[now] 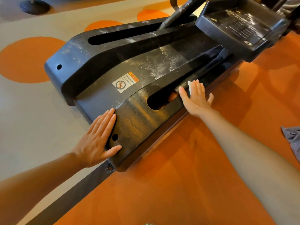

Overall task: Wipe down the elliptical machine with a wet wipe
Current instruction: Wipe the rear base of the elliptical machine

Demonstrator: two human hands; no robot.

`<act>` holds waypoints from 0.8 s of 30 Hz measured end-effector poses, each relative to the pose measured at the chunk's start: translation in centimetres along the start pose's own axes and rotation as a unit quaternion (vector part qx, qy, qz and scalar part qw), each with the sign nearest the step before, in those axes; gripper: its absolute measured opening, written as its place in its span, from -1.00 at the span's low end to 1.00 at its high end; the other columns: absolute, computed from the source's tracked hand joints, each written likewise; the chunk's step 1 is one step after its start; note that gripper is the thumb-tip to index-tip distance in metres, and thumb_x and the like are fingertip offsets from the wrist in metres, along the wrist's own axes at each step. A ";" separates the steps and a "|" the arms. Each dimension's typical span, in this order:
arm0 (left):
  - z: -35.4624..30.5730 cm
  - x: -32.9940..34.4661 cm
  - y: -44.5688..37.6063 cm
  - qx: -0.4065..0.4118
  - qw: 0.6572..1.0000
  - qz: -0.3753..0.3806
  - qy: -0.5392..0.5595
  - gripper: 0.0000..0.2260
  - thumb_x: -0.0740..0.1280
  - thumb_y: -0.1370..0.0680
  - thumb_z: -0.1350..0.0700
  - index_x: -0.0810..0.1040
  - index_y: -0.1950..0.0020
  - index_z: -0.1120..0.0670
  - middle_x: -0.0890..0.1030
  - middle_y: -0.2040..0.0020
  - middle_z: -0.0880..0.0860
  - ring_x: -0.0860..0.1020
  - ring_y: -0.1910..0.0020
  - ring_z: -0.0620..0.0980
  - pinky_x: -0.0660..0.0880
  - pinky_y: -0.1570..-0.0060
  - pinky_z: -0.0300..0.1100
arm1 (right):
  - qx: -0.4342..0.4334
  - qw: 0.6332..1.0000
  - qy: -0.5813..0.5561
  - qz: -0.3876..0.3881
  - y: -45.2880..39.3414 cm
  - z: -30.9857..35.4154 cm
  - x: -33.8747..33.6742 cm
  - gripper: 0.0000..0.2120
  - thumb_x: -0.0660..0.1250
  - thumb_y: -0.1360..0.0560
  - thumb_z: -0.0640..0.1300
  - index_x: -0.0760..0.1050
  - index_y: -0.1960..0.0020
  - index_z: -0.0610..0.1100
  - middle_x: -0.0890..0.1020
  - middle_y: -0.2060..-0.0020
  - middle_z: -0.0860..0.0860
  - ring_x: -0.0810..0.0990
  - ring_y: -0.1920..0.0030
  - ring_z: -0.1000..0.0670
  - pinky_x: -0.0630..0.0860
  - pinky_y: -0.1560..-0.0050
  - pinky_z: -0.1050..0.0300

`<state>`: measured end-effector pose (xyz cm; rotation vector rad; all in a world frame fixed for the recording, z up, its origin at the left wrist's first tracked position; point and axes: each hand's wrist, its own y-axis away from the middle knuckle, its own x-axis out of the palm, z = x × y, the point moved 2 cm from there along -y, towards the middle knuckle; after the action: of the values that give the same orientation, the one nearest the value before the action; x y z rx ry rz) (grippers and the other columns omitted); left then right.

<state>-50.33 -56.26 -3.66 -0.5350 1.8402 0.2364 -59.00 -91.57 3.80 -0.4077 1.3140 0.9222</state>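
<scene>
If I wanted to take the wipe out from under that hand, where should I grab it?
Probably pinch the white corner of the wipe poking out past the fingertips of the right hand, coming from the pedal end. The rest lies flat under the palm against the machine, so only that corner is free.

Orange-and-beige floor [178, 184] carries black elliptical machine [129, 65]; dark round stand base [34, 6] far left.

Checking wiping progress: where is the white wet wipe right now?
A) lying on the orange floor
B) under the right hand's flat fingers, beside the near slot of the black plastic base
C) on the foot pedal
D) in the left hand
B: the white wet wipe peeks out beneath the right hand, pressed flat beside the near slot.
</scene>
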 end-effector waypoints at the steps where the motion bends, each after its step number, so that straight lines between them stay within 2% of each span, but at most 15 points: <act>1: 0.0 0.0 0.0 -0.001 1.000 0.000 0.001 -0.19 -0.02 -0.58 -0.40 -0.08 -0.64 0.12 -0.05 -0.64 0.08 -0.03 -0.61 0.09 -0.14 -0.56 -0.09 | 0.014 1.000 -0.008 -0.001 -0.9 -0.5 -0.5 -0.27 -0.20 -0.56 0.40 -0.16 -0.61 0.04 -0.22 -0.59 0.03 -0.30 -0.56 0.03 -0.33 -0.48 -0.29; 8: -0.1 -0.2 0.0 0.005 1.000 -0.001 -0.010 -0.19 -0.02 -0.59 -0.39 -0.05 -0.63 0.15 -0.05 -0.64 0.09 -0.02 -0.61 0.10 -0.12 -0.56 -0.05 | 0.057 0.998 -0.018 0.001 -2.7 -1.2 -0.8 -0.18 -0.21 -0.53 0.46 -0.22 -0.61 0.00 -0.24 -0.59 -0.02 -0.34 -0.56 -0.04 -0.36 -0.47 -0.30; 13: -0.2 -0.2 -0.1 0.005 1.000 -0.002 -0.004 -0.19 -0.01 -0.59 -0.39 -0.03 -0.63 0.17 -0.03 -0.64 0.10 -0.02 -0.61 0.09 -0.15 -0.56 -0.09 | -0.020 1.000 0.000 0.015 1.1 -0.4 0.7 -0.20 -0.21 -0.51 0.48 -0.28 -0.59 0.07 -0.29 -0.57 0.07 -0.37 -0.54 0.04 -0.40 -0.44 -0.29; 15: -0.1 -0.1 -0.1 0.002 1.000 -0.001 -0.002 -0.19 -0.02 -0.59 -0.39 -0.03 -0.63 0.17 -0.03 -0.64 0.10 -0.02 -0.61 0.09 -0.15 -0.56 -0.09 | -0.025 1.000 0.006 0.003 1.4 -0.7 1.0 -0.22 -0.22 -0.51 0.47 -0.27 -0.59 0.10 -0.28 -0.57 0.08 -0.36 -0.54 0.05 -0.41 -0.43 -0.30; 20: -0.2 -0.1 -0.1 0.001 1.000 -0.002 -0.002 -0.19 -0.02 -0.59 -0.39 -0.04 -0.63 0.15 -0.04 -0.64 0.08 -0.03 -0.61 0.08 -0.14 -0.56 -0.09 | 0.063 0.996 -0.043 -0.036 -2.5 -2.5 -0.6 -0.25 -0.22 -0.54 0.43 -0.19 -0.61 0.07 -0.21 -0.59 0.03 -0.29 -0.57 -0.01 -0.37 -0.45 -0.33; 24: -0.1 -0.1 0.0 -0.003 1.000 -0.005 0.003 -0.19 -0.02 -0.59 -0.39 -0.05 -0.64 0.13 -0.05 -0.64 0.07 -0.04 -0.61 0.07 -0.15 -0.56 -0.10 | 0.079 0.995 -0.050 -0.044 -3.9 -3.4 -0.6 -0.28 -0.20 -0.57 0.39 -0.18 -0.61 0.06 -0.19 -0.60 0.03 -0.28 -0.57 -0.02 -0.36 -0.46 -0.33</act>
<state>-50.40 -56.28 -3.52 -0.5497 1.8417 0.2338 -58.13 -96.55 2.56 -0.2916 1.2570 0.7501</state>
